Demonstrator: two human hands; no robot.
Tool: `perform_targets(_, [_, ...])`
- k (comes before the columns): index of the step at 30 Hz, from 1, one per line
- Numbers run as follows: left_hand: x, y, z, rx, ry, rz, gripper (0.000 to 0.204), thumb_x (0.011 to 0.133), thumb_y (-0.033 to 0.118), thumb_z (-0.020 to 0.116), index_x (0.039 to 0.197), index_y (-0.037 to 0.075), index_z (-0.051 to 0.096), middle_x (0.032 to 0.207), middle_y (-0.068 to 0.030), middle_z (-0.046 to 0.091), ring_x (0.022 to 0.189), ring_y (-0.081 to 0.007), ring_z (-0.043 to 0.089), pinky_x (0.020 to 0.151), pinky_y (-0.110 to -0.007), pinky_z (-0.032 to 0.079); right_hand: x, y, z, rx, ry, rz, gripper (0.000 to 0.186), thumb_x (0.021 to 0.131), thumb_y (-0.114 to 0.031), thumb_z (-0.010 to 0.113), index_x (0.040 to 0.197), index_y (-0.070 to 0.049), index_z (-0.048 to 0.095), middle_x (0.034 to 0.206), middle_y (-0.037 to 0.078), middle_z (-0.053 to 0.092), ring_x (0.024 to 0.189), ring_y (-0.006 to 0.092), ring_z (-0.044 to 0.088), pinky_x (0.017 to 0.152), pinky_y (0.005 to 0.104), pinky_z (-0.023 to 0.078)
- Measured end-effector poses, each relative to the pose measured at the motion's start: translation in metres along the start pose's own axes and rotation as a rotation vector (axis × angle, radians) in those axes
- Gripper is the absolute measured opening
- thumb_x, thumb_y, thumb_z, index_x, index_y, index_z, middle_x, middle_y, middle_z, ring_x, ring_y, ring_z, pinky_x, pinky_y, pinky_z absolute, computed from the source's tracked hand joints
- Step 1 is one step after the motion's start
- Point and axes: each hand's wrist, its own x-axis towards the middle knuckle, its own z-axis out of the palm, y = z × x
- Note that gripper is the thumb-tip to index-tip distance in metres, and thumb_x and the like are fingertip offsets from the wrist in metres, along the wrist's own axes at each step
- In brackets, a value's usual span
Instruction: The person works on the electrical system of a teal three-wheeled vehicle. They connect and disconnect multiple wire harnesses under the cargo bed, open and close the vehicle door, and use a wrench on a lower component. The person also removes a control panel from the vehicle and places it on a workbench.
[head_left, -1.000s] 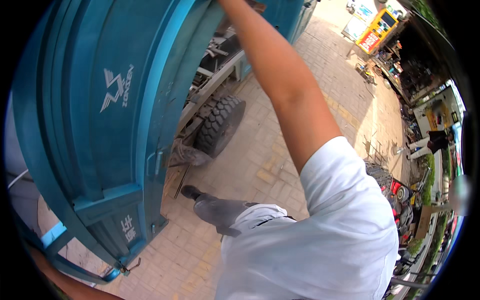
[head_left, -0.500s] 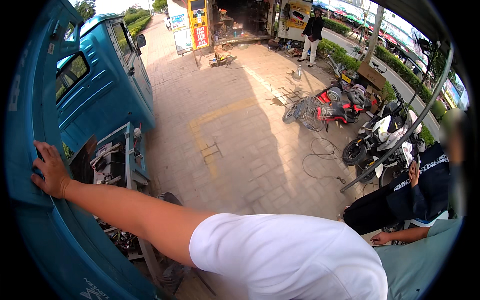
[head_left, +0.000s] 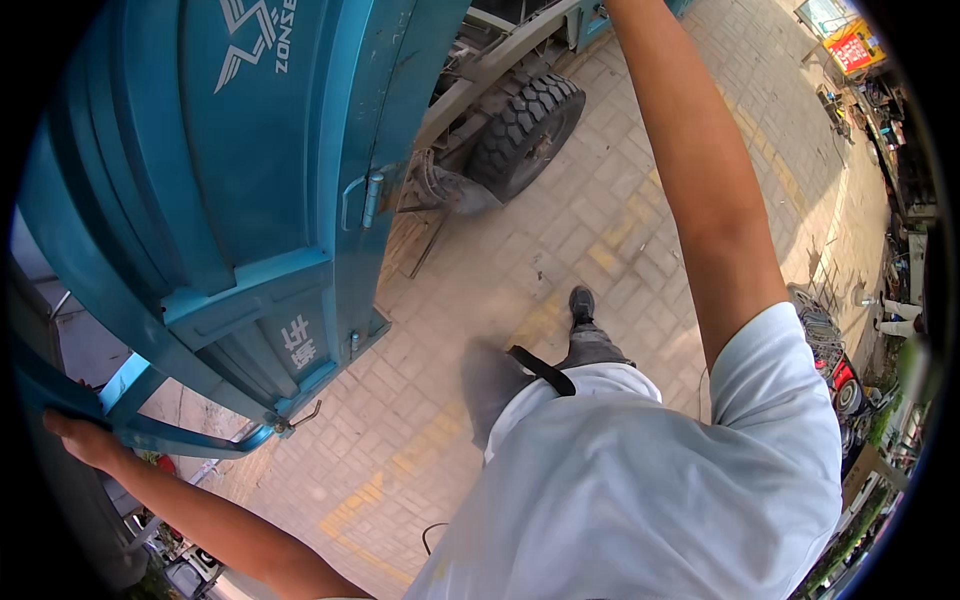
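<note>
A large blue metal panel [head_left: 250, 160] of a cargo vehicle stands at the left, with white lettering, hinges and a lower latch [head_left: 283, 424]. My left hand [head_left: 85, 440] grips the blue frame [head_left: 145, 376] at its lower left, fingers partly hidden round the edge. My right forearm [head_left: 700, 170] stretches to the top edge of the picture, toward the blue bodywork [head_left: 590, 25], and the hand itself is cut off. Beyond the panel are the vehicle's grey chassis rail [head_left: 460, 95] and a black tyre [head_left: 520, 135]. My feet are on the paving below me.
Brick paving [head_left: 620, 250] with yellow markings lies under and right of me. Along the far right are parked scooters [head_left: 840, 395], a person in light trousers [head_left: 895, 320], a yellow and red sign [head_left: 855, 50] and shop clutter [head_left: 870, 120].
The view swung up toward the street half a second ago and is now down again. Compared with one second ago, my left hand shows on the frame, my right arm sits further right and my legs have shifted.
</note>
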Motion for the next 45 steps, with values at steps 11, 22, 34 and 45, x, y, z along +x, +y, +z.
perform_targets(11, [-0.334,-0.027,0.132,-0.585,-1.224,0.254,0.034,0.094,0.03,0.05,0.106,-0.001,0.056,0.103,-0.0174,0.061,0.101,-0.0239,0.055,0.091,-0.035,0.04,-0.52,-0.275,-0.352,-0.666,-0.95,1.705,0.024,0.072,-0.02,0.059,0.077,0.003,0.064,0.074,0.023,0.063,0.074,0.0371,0.064,0.068,0.0425,0.05])
perform_targets(22, [-0.633,-0.356,0.373,-0.286,-1.369,-1.406,0.055,0.091,0.043,0.056,0.118,-0.004,0.047,0.104,-0.0155,0.06,0.091,-0.0224,0.058,0.083,-0.035,0.05,-0.772,-0.219,-0.319,-0.352,-1.283,1.745,0.047,0.08,-0.02,0.057,0.122,0.003,0.053,0.114,0.025,0.059,0.11,0.0378,0.055,0.094,0.0415,0.043])
perform_targets(34, [-0.732,-0.546,0.645,-1.09,-0.352,-1.773,0.064,0.093,0.049,0.046,0.135,0.003,0.032,0.126,-0.011,0.046,0.108,-0.0242,0.051,0.09,-0.038,0.046,-1.009,-0.12,-0.159,-0.002,-0.952,1.488,0.038,0.081,-0.015,0.06,0.114,0.002,0.059,0.107,0.021,0.063,0.099,0.0338,0.061,0.086,0.0396,0.047])
perform_targets(45, [-0.684,-0.57,0.594,-0.773,-0.738,-1.032,0.042,0.098,0.041,0.039,0.081,0.004,0.045,0.075,-0.0059,0.049,0.065,-0.0191,0.052,0.057,-0.033,0.046,-1.01,-0.154,-0.124,0.101,-1.462,1.002,0.04,0.09,-0.036,0.055,0.11,-0.001,0.058,0.096,0.016,0.064,0.088,0.0315,0.061,0.081,0.0425,0.048])
